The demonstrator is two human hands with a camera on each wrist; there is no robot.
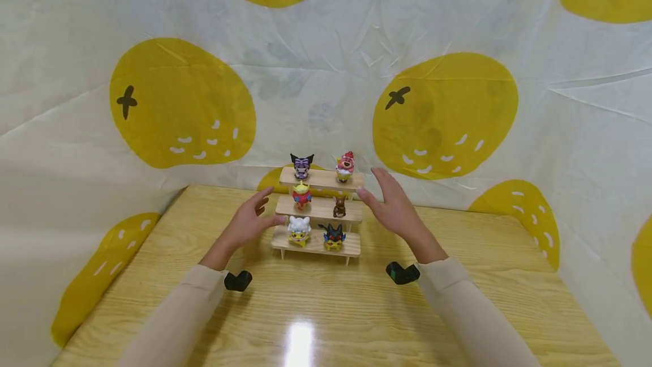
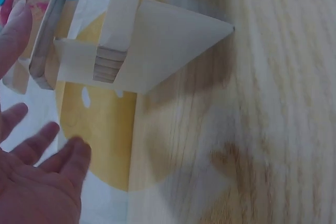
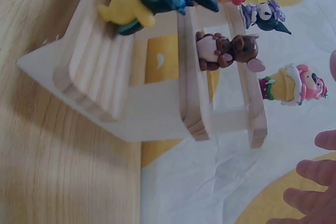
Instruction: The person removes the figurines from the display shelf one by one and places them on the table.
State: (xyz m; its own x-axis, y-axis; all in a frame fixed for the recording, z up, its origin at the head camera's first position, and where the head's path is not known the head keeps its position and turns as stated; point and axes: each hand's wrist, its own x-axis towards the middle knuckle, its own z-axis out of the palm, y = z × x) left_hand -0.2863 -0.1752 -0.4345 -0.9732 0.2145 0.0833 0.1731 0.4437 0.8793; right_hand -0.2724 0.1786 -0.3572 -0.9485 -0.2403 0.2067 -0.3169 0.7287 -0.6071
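Observation:
A three-tier wooden display stand point(image 1: 311, 248) bears several small figurines, two on each tier. On top are a purple-and-black figurine point(image 1: 302, 167) and a pink bear figurine point(image 1: 344, 167). The middle tier has a green-headed figurine in red point(image 1: 301, 197) and a brown mouse-like figurine point(image 3: 226, 51). Below stand a white-hooded yellow figurine point(image 1: 299, 231) and a black-hooded yellow figurine point(image 1: 334, 237). My left hand point(image 1: 249, 221) is beside the stand's left end, fingers spread and holding nothing. At the right end, my right hand point(image 1: 392, 203) hovers with fingers extended, thumb near the upper tier.
The stand is on a wood-grain table point(image 1: 316, 304), close to its back edge. Behind and at both sides hangs a pale cloth point(image 1: 316, 101) printed with yellow fruit. Dark wrist-mounted pieces point(image 1: 402, 272) jut inward from the sleeves.

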